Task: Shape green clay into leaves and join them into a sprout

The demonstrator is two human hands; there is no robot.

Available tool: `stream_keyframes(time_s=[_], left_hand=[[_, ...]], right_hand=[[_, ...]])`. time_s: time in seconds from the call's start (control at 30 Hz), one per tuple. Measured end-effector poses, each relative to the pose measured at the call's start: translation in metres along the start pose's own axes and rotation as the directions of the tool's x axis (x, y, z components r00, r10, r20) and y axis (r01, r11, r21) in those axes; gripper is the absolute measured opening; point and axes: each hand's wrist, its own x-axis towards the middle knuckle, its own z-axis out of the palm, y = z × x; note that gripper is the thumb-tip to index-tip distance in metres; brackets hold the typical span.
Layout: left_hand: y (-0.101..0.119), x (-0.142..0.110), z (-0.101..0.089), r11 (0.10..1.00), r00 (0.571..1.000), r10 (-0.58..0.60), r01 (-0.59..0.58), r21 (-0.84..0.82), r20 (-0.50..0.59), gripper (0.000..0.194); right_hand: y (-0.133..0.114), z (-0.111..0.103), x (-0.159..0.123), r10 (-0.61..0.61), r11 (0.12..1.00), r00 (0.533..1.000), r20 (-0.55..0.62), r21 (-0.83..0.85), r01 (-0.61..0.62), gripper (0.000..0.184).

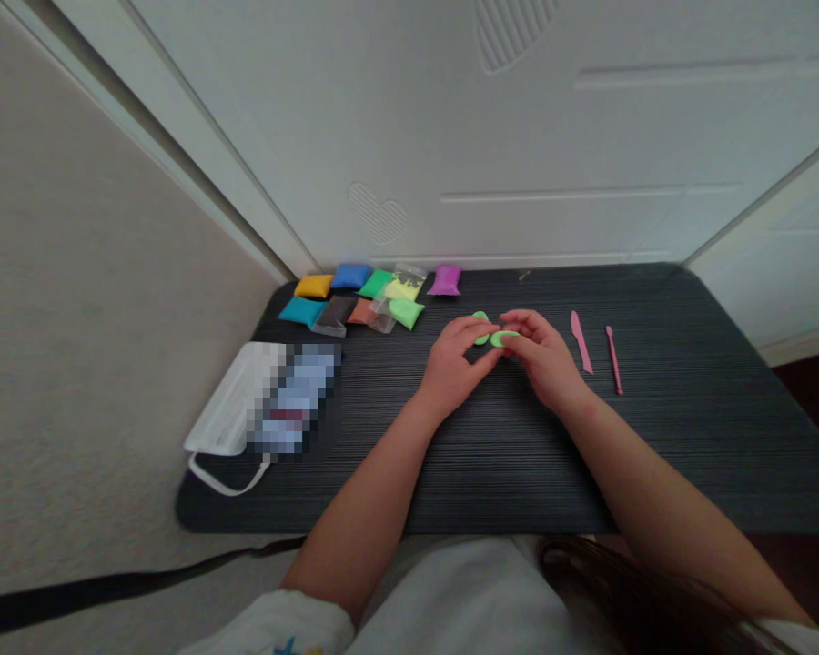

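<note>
The left hand [454,362] and right hand [544,362] are holding a light-green piece [504,339] in narrow pinches near the desk's [498,482] twelve o'clock, apparently shaping it; the next move is probably calling for gentle pressure. From there, a green disc [481,340] is showing at ten, a pink knife [581,342] is lying at three, and a white panel [382,118] is rising beyond.

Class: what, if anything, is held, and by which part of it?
A light green piece, by its right end, in the right hand; whether the left hand, at its left edge, also grips it is unclear.
</note>
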Motion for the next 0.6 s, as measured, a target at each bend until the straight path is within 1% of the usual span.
stream_keyframes(time_s=[0.6], left_hand=[[-0.0006,0.0002,0.0008,1.0,1.0,-0.006,0.006,-0.019,-0.014,0.02]], right_hand=[[-0.0004,-0.0005,0.0001,0.002,1.0,1.0,-0.003,0.001,-0.002,0.023]])
